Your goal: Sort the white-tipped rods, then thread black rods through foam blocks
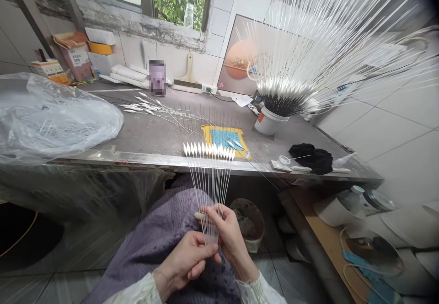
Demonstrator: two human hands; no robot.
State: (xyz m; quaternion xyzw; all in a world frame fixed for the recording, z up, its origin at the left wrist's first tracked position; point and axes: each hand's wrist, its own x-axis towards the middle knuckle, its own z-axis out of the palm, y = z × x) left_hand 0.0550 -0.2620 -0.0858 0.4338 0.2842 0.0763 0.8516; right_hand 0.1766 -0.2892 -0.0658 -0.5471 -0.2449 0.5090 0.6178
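At the far left we see a clear plastic bag [61,116] on the counter [154,139], holding what seem to be thin white sticks, blurred by the film. Next, loose white-headed rods [146,107] lie there. In front of the edge, the left hand [187,254] pinches the lower ends of a fan of thin rods [210,194], white spindle-shaped heads pointing away; the right hand [228,229], fingers narrow, grips it slightly higher. Beyond, we find a blue-and-yellow pad [222,135], a white bucket [269,125] packed with rods, then black cloth [313,158].
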